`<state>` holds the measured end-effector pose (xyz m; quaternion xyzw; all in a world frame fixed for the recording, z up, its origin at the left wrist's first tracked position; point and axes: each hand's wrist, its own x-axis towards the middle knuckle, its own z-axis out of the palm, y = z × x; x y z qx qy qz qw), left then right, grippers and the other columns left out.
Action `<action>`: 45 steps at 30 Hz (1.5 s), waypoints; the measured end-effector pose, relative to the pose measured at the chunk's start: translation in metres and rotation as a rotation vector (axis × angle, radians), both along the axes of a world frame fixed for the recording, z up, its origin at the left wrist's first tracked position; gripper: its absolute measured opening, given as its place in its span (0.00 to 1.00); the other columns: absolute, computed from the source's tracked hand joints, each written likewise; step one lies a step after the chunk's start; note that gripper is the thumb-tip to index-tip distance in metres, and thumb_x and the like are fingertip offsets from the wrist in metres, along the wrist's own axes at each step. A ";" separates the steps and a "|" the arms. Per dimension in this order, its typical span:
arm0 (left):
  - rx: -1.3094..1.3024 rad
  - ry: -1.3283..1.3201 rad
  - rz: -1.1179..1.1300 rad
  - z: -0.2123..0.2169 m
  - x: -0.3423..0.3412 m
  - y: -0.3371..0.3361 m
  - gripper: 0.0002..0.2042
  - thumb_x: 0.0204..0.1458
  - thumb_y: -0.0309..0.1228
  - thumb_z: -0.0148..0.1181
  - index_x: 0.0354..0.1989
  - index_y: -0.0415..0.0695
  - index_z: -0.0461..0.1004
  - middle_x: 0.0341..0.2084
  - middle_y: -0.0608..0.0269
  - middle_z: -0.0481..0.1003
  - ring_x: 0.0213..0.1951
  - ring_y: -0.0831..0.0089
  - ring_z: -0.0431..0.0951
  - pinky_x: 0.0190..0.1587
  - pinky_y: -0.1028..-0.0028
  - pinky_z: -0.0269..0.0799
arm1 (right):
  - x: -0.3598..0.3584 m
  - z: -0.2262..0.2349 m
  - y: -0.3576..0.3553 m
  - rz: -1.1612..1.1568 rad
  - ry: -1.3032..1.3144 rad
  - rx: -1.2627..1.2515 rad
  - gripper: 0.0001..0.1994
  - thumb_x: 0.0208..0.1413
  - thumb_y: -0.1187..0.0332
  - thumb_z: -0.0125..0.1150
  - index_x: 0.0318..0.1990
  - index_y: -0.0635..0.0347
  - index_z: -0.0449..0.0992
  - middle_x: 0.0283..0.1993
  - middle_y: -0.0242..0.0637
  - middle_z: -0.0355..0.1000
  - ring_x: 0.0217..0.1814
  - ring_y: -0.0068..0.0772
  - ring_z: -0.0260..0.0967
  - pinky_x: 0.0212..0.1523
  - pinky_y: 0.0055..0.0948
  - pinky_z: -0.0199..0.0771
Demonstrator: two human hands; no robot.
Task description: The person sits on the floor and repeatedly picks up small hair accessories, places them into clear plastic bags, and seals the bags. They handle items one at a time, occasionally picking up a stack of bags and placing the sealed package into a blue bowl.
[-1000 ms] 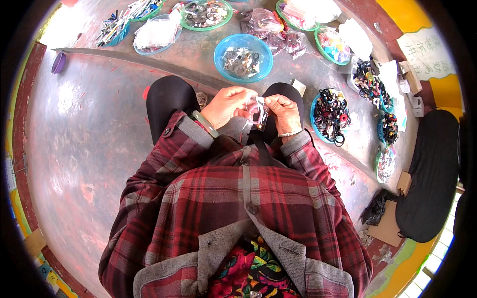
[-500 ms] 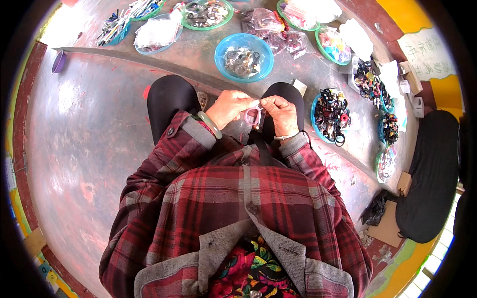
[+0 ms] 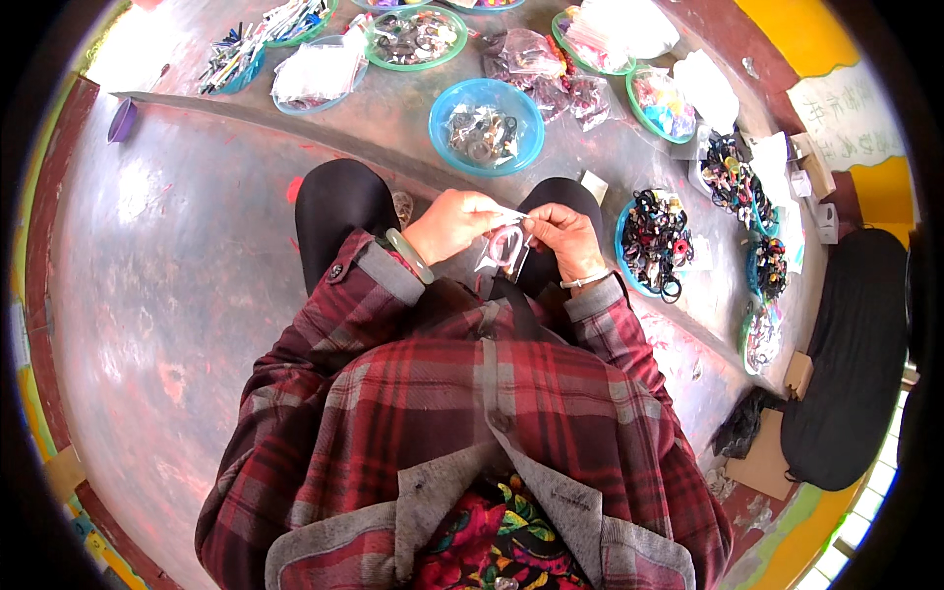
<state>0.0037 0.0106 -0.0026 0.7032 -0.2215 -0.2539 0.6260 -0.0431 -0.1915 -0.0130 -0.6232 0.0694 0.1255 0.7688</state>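
Between my two hands, just above my knees, hangs a small clear plastic bag point(image 3: 486, 263) with a pink ring-shaped band point(image 3: 503, 245) inside, perhaps a hair tie. My left hand point(image 3: 454, 228) pinches the bag's upper edge between thumb and finger. On the other side, my right hand point(image 3: 564, 239) is closed in a pinch at the same edge. A whitish strip of that edge shows between the fingertips. Beyond the hands stands a blue plastic basin point(image 3: 442, 149) of small bagged items.
To the right, another blue basin point(image 3: 623, 258) holds a heap of dark bands. Farther off are green basins point(image 3: 413, 66) of small goods, bagged goods point(image 3: 526, 59) and white bags. A raised step edge point(image 3: 246, 128) crosses the floor. A long black object point(image 3: 846, 364) lies far right.
The pinching fingertips have come slightly apart, and a whitish strip of the bag's edge now shows between them. The bag hangs a little lower; the whole view has shifted slightly.
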 end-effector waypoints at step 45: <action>-0.073 0.472 0.207 -0.004 0.004 -0.005 0.11 0.55 0.34 0.48 0.34 0.38 0.71 0.28 0.61 0.75 0.30 0.78 0.75 0.23 0.84 0.61 | 0.003 -0.143 -0.115 -0.458 0.433 -0.243 0.08 0.48 0.70 0.54 0.34 0.63 0.74 0.23 0.37 0.71 0.20 0.28 0.68 0.18 0.23 0.66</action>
